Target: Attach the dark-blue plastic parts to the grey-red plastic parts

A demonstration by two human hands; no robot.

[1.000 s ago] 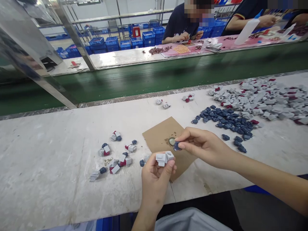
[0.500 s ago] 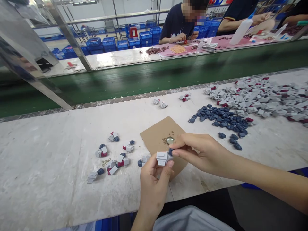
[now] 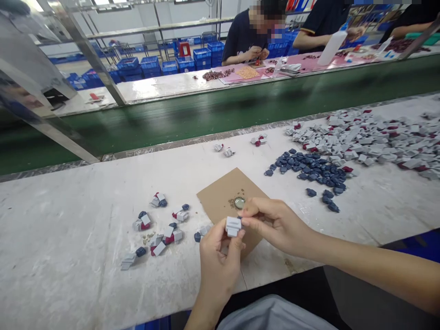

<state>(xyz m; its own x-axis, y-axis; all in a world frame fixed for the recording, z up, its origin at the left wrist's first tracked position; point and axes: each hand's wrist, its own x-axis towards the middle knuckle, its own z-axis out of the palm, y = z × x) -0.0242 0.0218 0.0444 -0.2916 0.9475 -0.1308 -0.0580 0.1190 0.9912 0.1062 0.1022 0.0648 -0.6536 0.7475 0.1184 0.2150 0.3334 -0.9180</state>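
Note:
My left hand pinches a small grey plastic part between thumb and fingers, just above the near edge of a brown cardboard sheet. My right hand has its fingertips pressed against the right side of that grey part; the small blue piece it held is hidden between the fingers. A round metal cap lies on the cardboard just beyond my hands.
Several assembled grey, blue and red pieces lie to the left. A heap of blue parts and a larger heap of grey parts sit at the right. Beyond runs a green conveyor belt; people work at the far table.
My right hand carried the small blue piece from near the metal cap down to the grey part in my left hand. The view shifted slightly, so everything sits further left.

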